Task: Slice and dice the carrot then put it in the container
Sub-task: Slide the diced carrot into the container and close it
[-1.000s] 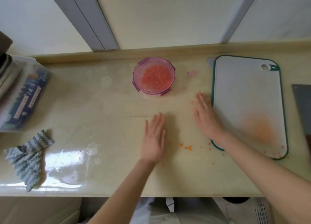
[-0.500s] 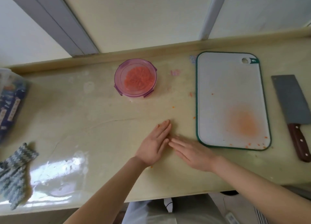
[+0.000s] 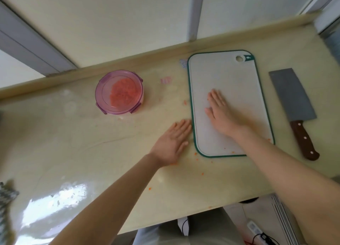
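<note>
The cloth (image 3: 6, 200) at the left edge is cut off and smeared, so its pattern is unclear. The carrot (image 3: 124, 92) in the container (image 3: 103, 104) is an orange blur with no single pieces readable, and I cannot tell whether a lid is on. The right hand (image 3: 220, 114) and forearm cover the middle and near right corner of the board (image 3: 230, 75). Orange specks (image 3: 195, 153) are too small to identify. A dark shape (image 3: 331, 40) at the far right is blurred and cropped.

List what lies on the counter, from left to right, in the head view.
Striped cloth, pink container of diced carrot, left hand, cutting board, cleaver.
</note>
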Motion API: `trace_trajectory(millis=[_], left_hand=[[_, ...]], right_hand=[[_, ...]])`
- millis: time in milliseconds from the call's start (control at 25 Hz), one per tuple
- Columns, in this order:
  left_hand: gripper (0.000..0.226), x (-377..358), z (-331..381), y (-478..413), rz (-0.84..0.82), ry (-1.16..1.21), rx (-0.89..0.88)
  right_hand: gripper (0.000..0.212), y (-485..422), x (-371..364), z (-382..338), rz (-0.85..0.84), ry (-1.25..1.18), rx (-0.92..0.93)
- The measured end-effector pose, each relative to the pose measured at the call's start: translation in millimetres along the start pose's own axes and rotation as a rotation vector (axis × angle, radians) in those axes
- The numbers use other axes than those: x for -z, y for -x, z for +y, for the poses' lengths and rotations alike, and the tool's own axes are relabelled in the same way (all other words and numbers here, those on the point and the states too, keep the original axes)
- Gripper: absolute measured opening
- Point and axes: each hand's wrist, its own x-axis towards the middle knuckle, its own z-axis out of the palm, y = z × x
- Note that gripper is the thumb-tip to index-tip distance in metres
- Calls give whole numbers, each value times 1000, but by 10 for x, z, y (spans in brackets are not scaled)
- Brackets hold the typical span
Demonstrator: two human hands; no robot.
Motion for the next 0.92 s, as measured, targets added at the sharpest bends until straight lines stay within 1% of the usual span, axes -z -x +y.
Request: trace_trajectory(millis=[80, 120, 200, 240, 320, 360, 400, 440, 480, 560, 640, 720, 760, 800, 840, 880, 920], left_hand=[[51, -42, 91, 219, -28, 92, -82], [46, -26, 118, 335, -24, 136, -112], [39, 63, 147, 450, 31, 171, -144], [35, 122, 154, 421, 71, 162, -127], [32, 177, 121, 215, 160, 125, 5], [36, 167, 78, 86, 183, 93, 99], [45, 159, 37, -28, 172, 61, 192], [53, 125, -5, -96, 141, 37, 255], [58, 73, -29, -107, 106, 25, 273], [61, -15, -8, 18, 39, 16, 216], [58, -51, 106, 270, -18, 63, 86], [49, -18, 271, 540, -50, 151, -27], [44, -6, 308, 622, -40, 189, -65], [40, 22, 326, 632, -14, 208, -88], [40, 50, 334, 572, 25, 191, -85], [43, 62, 328, 466, 65, 141, -40], [47, 54, 294, 330, 110, 82, 50]], right_hand=[[55, 263, -76, -99, -4, 10, 171], [57, 496, -124, -172, -13, -2, 261], [58, 991, -194, -212, -59, -126, 336], [53, 1174, -204, -195, -78, -170, 375], [45, 1273, -191, -163, -63, -172, 405], [46, 1226, -169, -167, -26, -154, 373], [51, 1118, -149, -185, 24, -136, 306], [60, 994, -152, -199, 49, -116, 225], [70, 884, -192, -204, 36, -62, 185], [80, 838, -316, -238, 17, 71, 175], [75, 1087, -465, -322, -1, 116, 229], [62, 1404, -536, -373, -71, -10, 354], [56, 1502, -514, -361, -112, -80, 410], [53, 1525, -449, -323, -95, -122, 411], [52, 1500, -397, -251, -19, -116, 359], [54, 1436, -357, -136, 63, -95, 251], [60, 1349, -308, 1, 136, -68, 118]])
